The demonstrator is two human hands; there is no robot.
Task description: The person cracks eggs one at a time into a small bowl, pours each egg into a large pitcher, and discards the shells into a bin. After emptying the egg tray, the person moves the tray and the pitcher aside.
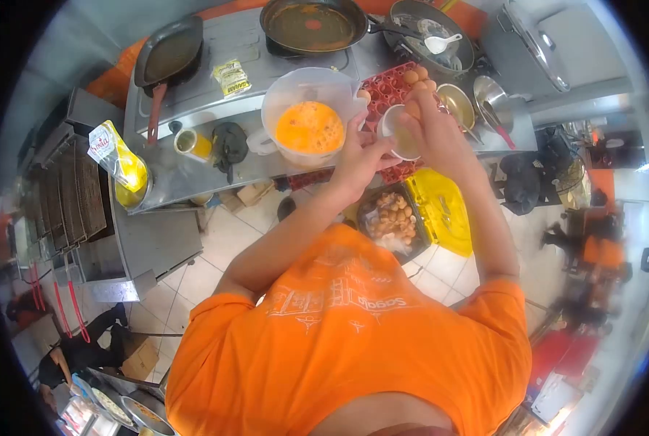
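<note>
My left hand (361,156) has its thumb and fingers on the near left side of a small white bowl (392,125), held just right of the big clear plastic jug. Over the bowl's right rim, my right hand (439,138) grips a brown egg (412,109) in its fingertips. The jug (277,98) contains orange-yellow egg liquid with bubbles on top. Behind the hands lies a red egg tray (386,89) with several brown eggs (420,75) at its right end.
Below the counter, a bin (417,251) with eggshells has its yellow lid (444,211) open. Pans (313,25) sit on the stove. A yellow sachet (231,78), a jar (193,144) and an oil pouch (117,155) are left; a metal bowl (457,105) is right.
</note>
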